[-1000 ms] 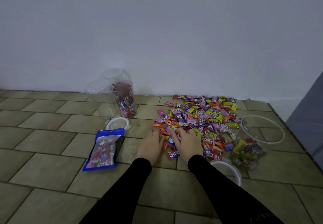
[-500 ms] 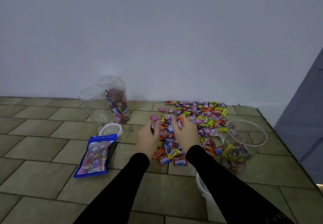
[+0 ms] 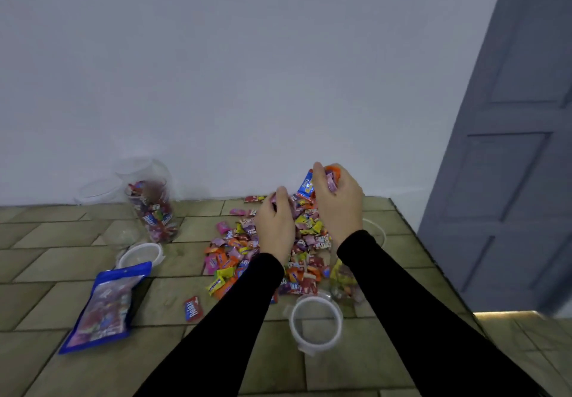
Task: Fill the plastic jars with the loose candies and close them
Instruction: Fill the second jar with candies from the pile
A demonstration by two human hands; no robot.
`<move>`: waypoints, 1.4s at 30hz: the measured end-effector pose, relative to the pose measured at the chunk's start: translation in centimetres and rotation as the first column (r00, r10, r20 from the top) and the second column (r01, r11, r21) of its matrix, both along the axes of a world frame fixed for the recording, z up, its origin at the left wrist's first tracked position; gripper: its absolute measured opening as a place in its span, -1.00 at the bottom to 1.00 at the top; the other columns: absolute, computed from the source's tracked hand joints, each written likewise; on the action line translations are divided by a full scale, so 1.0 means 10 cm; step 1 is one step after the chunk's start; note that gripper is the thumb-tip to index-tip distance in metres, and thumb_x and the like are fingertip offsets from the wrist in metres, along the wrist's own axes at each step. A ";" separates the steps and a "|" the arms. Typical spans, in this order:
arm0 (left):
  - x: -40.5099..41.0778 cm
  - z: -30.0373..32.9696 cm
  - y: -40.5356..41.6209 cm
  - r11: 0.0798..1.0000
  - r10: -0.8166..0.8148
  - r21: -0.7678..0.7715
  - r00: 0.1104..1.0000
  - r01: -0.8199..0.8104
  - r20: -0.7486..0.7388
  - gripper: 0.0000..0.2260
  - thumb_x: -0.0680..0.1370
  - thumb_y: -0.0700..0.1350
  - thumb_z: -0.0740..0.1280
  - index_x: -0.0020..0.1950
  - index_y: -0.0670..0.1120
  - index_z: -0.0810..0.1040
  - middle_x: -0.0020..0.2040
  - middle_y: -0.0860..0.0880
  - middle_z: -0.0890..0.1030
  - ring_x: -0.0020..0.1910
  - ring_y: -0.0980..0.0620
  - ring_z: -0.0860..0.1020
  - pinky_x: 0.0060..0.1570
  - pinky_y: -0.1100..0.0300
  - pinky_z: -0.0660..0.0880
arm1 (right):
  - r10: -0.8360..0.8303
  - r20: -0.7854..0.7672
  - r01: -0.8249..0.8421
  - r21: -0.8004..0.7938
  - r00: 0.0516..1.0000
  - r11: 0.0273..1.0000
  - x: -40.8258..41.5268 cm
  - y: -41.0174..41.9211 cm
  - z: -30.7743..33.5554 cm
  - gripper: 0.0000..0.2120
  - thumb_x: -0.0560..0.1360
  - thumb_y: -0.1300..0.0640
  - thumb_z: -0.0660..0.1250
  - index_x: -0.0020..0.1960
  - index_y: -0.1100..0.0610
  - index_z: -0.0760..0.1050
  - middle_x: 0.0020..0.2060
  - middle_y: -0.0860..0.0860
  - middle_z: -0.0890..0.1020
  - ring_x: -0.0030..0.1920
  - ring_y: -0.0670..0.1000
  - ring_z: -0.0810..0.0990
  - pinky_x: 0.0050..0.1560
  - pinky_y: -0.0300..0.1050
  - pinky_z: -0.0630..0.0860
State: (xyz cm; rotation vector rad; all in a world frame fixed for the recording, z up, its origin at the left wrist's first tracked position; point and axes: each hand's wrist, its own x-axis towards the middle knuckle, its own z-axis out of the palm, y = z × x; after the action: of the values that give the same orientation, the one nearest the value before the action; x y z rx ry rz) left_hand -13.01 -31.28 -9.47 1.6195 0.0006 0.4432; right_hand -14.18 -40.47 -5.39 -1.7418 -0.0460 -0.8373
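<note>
While my left hand [image 3: 275, 226] curls around a few candies, my right hand [image 3: 339, 201] grips a raised fistful above the candy pile [image 3: 247, 254] on the floor.

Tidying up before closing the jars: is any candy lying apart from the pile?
Yes. One red candy lies alone on the floor tiles, between the candy pile and the blue bag. Both hands hold candies, so it is easy to miss.
</note>
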 end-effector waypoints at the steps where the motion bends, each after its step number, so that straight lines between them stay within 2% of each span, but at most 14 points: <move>1: 0.00 0.02 -0.09 1.000 -0.013 -0.015 1.000 0.013 -0.006 -0.63 0.65 0.07 0.13 -0.27 -0.11 0.40 -0.34 -0.03 0.42 -0.34 0.03 0.37 -0.26 0.10 0.30 | -0.018 0.006 0.018 0.027 1.000 0.999 -0.03 -0.09 0.02 -0.61 0.59 0.05 0.25 -0.32 0.25 0.31 -0.49 0.00 0.31 -0.45 -0.08 0.23 -0.43 -0.29 0.22; 4: -0.06 0.09 -0.32 0.997 -0.072 -0.035 0.997 0.072 0.016 -0.62 0.65 0.05 0.13 -0.31 -0.09 0.36 -0.39 0.02 0.39 -0.38 0.05 0.34 -0.27 0.09 0.27 | -0.064 -0.005 0.064 0.107 0.998 0.992 -0.12 -0.34 0.02 -0.59 0.59 0.05 0.23 -0.38 0.12 0.22 -0.49 -0.05 0.25 -0.46 -0.10 0.22 -0.42 -0.29 0.20; 8: -0.14 0.16 -0.59 0.992 -0.117 -0.046 0.992 0.119 0.039 -0.61 0.66 0.03 0.12 -0.34 -0.08 0.33 -0.42 0.05 0.34 -0.41 0.08 0.31 -0.27 0.11 0.26 | -0.088 -0.041 0.096 0.269 0.995 0.958 -0.14 -0.61 -0.05 -0.61 0.59 0.00 0.23 -0.35 0.12 0.25 -0.44 0.02 0.32 -0.39 -0.05 0.29 -0.30 -0.12 0.27; 13: -0.13 0.15 -0.71 0.990 -0.135 -0.029 0.990 0.136 0.038 -0.61 0.67 0.06 0.11 -0.32 -0.08 0.34 -0.41 0.03 0.34 -0.39 0.03 0.32 -0.28 0.11 0.27 | -0.133 -0.085 0.156 0.412 0.987 0.898 -0.14 -0.75 -0.08 -0.63 0.60 0.02 0.22 -0.34 0.09 0.29 -0.46 -0.07 0.38 -0.51 -0.19 0.35 -0.39 -0.32 0.33; 15: -0.13 0.15 -0.73 0.990 -0.135 -0.022 0.990 0.136 0.035 -0.61 0.67 0.06 0.11 -0.31 -0.08 0.35 -0.42 0.04 0.33 -0.40 0.04 0.32 -0.28 0.12 0.28 | -0.111 -0.089 0.139 0.444 0.990 0.885 -0.13 -0.77 -0.11 -0.62 0.60 0.01 0.23 -0.37 0.05 0.27 -0.48 -0.11 0.37 -0.52 -0.21 0.34 -0.37 -0.28 0.32; 20: -0.13 0.14 -0.76 0.988 -0.141 -0.055 0.989 0.143 0.034 -0.63 0.67 0.02 0.11 -0.27 -0.12 0.39 -0.40 0.02 0.36 -0.47 0.17 0.32 -0.45 0.40 0.29 | -0.098 -0.124 0.148 0.509 0.987 0.848 -0.09 -0.76 -0.15 -0.60 0.59 0.01 0.23 -0.38 0.05 0.24 -0.50 -0.09 0.36 -0.52 -0.19 0.32 -0.39 -0.26 0.30; 25: -0.14 0.12 -0.80 0.989 -0.144 -0.016 0.989 0.144 0.032 -0.70 0.66 0.04 0.14 -0.24 -0.02 0.43 -0.31 0.07 0.47 -0.28 0.13 0.43 -0.18 0.19 0.36 | -0.024 -0.127 0.092 0.563 0.992 0.821 -0.08 -0.71 -0.18 -0.61 0.59 0.01 0.22 -0.37 0.06 0.24 -0.51 -0.10 0.35 -0.50 -0.13 0.29 -0.41 -0.24 0.28; 29: -0.20 0.14 -0.83 0.982 -0.184 -0.032 0.983 0.184 0.013 -0.72 0.66 -0.02 0.18 -0.27 0.15 0.32 -0.28 0.20 0.38 -0.32 0.36 0.38 -0.22 0.43 0.32 | -0.002 -0.139 0.084 0.585 0.990 0.807 -0.08 -0.72 -0.18 -0.62 0.59 0.00 0.22 -0.36 0.05 0.26 -0.52 -0.12 0.35 -0.51 -0.13 0.29 -0.43 -0.23 0.26; 31: -0.20 0.11 -0.81 0.976 -0.212 -0.032 0.976 0.214 0.043 -0.72 0.64 -0.07 0.22 -0.28 0.00 0.46 -0.33 0.15 0.44 -0.38 0.33 0.42 -0.29 0.45 0.34 | 0.007 -0.158 0.093 0.618 0.987 0.781 -0.07 -0.74 -0.18 -0.65 0.59 -0.01 0.23 -0.34 0.06 0.30 -0.51 -0.10 0.37 -0.53 -0.15 0.28 -0.46 -0.25 0.23; 33: -0.17 0.08 -0.78 0.970 -0.237 -0.028 0.968 0.239 0.080 -0.73 0.62 -0.11 0.26 -0.25 -0.19 0.52 -0.35 -0.03 0.47 -0.36 0.14 0.42 -0.29 0.30 0.36 | 0.013 -0.164 0.094 0.625 0.986 0.775 -0.08 -0.73 -0.18 -0.66 0.59 0.00 0.23 -0.32 0.08 0.32 -0.52 -0.10 0.38 -0.56 -0.17 0.29 -0.51 -0.29 0.24; 35: -0.14 0.03 -0.77 0.964 -0.251 -0.067 0.963 0.258 0.095 -0.81 0.59 -0.13 0.31 -0.19 -0.19 0.55 -0.30 -0.16 0.47 -0.33 0.00 0.40 -0.30 0.16 0.37 | 0.008 -0.167 0.098 0.620 0.986 0.778 -0.09 -0.73 -0.16 -0.66 0.59 0.01 0.22 -0.33 0.09 0.31 -0.55 -0.12 0.37 -0.61 -0.18 0.30 -0.57 -0.32 0.24; 37: -0.13 0.01 -0.77 0.956 -0.274 -0.078 0.955 0.283 0.111 -0.86 0.58 -0.15 0.32 -0.14 -0.17 0.57 -0.24 -0.26 0.50 -0.32 -0.06 0.41 -0.35 0.14 0.41 | 0.007 -0.180 0.108 0.618 0.984 0.779 -0.10 -0.73 -0.14 -0.65 0.59 0.01 0.22 -0.33 0.09 0.31 -0.57 -0.13 0.37 -0.63 -0.18 0.31 -0.59 -0.34 0.24; 40: -0.16 0.01 -0.76 0.942 -0.313 -0.078 0.940 0.326 0.139 -0.85 0.61 -0.19 0.28 -0.08 -0.24 0.57 -0.19 -0.17 0.56 -0.24 0.04 0.51 -0.31 0.36 0.47 | 0.007 -0.185 0.110 0.610 0.983 0.785 -0.11 -0.72 -0.15 -0.64 0.59 0.00 0.22 -0.34 0.09 0.29 -0.56 -0.13 0.37 -0.61 -0.18 0.30 -0.54 -0.31 0.26; 42: -0.18 0.01 -0.75 0.929 -0.341 -0.087 0.922 0.360 0.183 -0.78 0.63 -0.17 0.22 -0.05 -0.28 0.57 -0.16 -0.09 0.59 -0.21 0.15 0.55 -0.21 0.40 0.47 | -0.005 -0.185 0.114 0.583 0.983 0.805 -0.09 -0.72 -0.17 -0.64 0.58 -0.02 0.22 -0.35 0.07 0.28 -0.54 -0.13 0.37 -0.56 -0.17 0.30 -0.46 -0.25 0.26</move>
State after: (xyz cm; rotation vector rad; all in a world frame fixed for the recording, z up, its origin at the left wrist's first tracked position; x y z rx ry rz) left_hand -14.83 -38.76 -9.41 1.4229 -0.3780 0.2901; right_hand -15.04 -47.67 -7.10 -1.2122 0.3597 -0.6454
